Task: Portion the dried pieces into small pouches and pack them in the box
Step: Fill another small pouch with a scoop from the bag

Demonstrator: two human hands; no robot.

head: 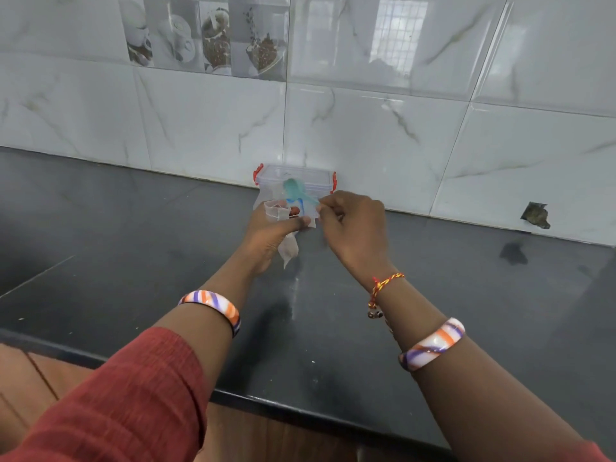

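The small clear pouch (308, 213) is held up in the air above the dark table (466, 295), in front of the box. The left hand (270, 231) grips it from the left side, with the thumb pressed across the front, and also holds some more thin plastic pouches (288, 250) that hang down below the palm. Something small and reddish-brown shows behind the plastic near the left fingers (293, 211), but it is too blurred to tell what it is. The right hand (353, 225) has its fingers curled and pinches the pouch at its right edge. A teal plastic spoon (293, 190) stands out above the pouch, between the two hands; I cannot tell which hand holds it. Just behind is the clear plastic box (295, 178) with red clips, on the table against the tiled wall (366, 128). Both wrists wear striped bangles (213, 303). Well apart to the right, a dark hole (535, 215) shows in the wall.
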